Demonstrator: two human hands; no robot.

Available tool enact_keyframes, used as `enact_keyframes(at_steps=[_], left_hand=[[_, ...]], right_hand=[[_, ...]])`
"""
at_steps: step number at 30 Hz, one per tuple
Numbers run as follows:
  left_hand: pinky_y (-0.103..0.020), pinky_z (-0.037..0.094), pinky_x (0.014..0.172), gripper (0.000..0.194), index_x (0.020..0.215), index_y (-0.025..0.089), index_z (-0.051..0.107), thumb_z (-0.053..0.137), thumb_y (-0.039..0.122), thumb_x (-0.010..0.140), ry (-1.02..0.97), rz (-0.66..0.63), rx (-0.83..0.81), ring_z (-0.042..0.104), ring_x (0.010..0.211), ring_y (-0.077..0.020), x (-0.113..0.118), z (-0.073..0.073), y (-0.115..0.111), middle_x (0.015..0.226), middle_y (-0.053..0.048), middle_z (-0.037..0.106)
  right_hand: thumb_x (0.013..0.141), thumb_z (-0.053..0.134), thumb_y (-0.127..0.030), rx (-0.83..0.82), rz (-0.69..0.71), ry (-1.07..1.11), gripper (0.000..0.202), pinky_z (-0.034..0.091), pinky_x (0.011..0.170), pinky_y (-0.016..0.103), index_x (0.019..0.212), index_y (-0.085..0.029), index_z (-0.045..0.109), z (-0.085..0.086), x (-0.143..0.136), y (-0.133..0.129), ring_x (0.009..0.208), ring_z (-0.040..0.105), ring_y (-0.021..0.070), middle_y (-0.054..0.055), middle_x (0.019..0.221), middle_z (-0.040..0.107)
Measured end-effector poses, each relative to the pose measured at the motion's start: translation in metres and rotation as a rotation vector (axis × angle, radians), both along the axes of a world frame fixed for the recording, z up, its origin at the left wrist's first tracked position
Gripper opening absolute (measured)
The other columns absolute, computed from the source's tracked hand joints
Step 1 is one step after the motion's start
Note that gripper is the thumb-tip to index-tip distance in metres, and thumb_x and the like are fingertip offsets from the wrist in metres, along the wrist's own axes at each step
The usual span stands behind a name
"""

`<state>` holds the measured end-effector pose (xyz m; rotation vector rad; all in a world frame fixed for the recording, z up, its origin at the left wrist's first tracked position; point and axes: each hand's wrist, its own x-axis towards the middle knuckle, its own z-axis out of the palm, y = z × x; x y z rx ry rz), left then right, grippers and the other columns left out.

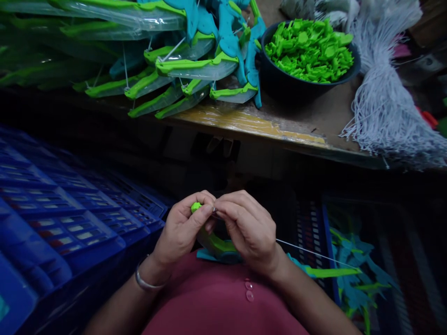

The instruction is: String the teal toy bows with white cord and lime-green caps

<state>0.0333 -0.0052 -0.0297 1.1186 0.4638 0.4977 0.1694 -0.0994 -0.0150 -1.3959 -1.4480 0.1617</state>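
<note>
Green toy piece (209,242) pinched between both hands.

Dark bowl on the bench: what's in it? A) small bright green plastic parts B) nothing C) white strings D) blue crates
A: the dark bowl on the bench edge is heaped with small bright green plastic parts; the white strings lie beside it, outside.

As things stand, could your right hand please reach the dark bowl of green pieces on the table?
Probably not at once: the right hand is pinching a white string at the green toy with the left hand. The bowl sits uncovered across the table edge.
</note>
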Motion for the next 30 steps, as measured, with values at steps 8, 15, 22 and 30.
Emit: enact_keyframes(at_steps=[8, 15, 22, 30], left_hand=[[-0.023, 0.041, 0.058, 0.023, 0.082, 0.018, 0.062, 0.061, 0.030, 0.101, 0.000, 0.046, -0.067, 0.049, 0.063, -0.0091, 0.005, -0.001, -0.003, 0.083, 0.000, 0.051], [-0.023, 0.040, 0.057, 0.023, 0.083, 0.018, 0.062, 0.059, 0.032, 0.102, -0.001, 0.057, -0.112, 0.047, 0.063, -0.0090, 0.008, 0.000, -0.003, 0.083, 0.001, 0.049], [-0.023, 0.042, 0.065, 0.022, 0.084, 0.018, 0.063, 0.059, 0.031, 0.102, 0.019, 0.046, -0.049, 0.050, 0.074, -0.0115, 0.007, -0.003, -0.001, 0.087, -0.001, 0.053], [-0.025, 0.037, 0.055, 0.025, 0.083, 0.019, 0.055, 0.055, 0.034, 0.104, 0.019, 0.059, -0.051, 0.044, 0.058, -0.0091, 0.010, -0.009, -0.007, 0.076, 0.002, 0.045]], right_hand=[[0.096, 0.058, -0.005, 0.001, -0.116, 0.003, 0.013, 0.056, 0.073, 0.031, 0.097, -0.015, 0.065, -0.005, -0.006, 0.001, 0.082, 0.063, 0.0160, 0.008, 0.089, 0.069], [0.095, 0.059, -0.007, -0.043, -0.147, 0.176, 0.012, 0.055, 0.075, 0.028, 0.095, -0.017, 0.066, 0.000, -0.006, -0.002, 0.081, 0.064, 0.0129, 0.003, 0.089, 0.068], [0.098, 0.063, -0.012, -0.094, -0.047, 0.100, 0.007, 0.055, 0.075, 0.029, 0.103, -0.016, 0.066, 0.003, -0.004, 0.000, 0.086, 0.064, 0.0163, 0.005, 0.092, 0.067], [0.097, 0.052, -0.010, -0.245, -0.063, -0.099, 0.016, 0.040, 0.058, 0.026, 0.084, -0.018, 0.056, 0.015, 0.013, -0.018, 0.067, 0.053, 0.0124, 0.000, 0.075, 0.055]])
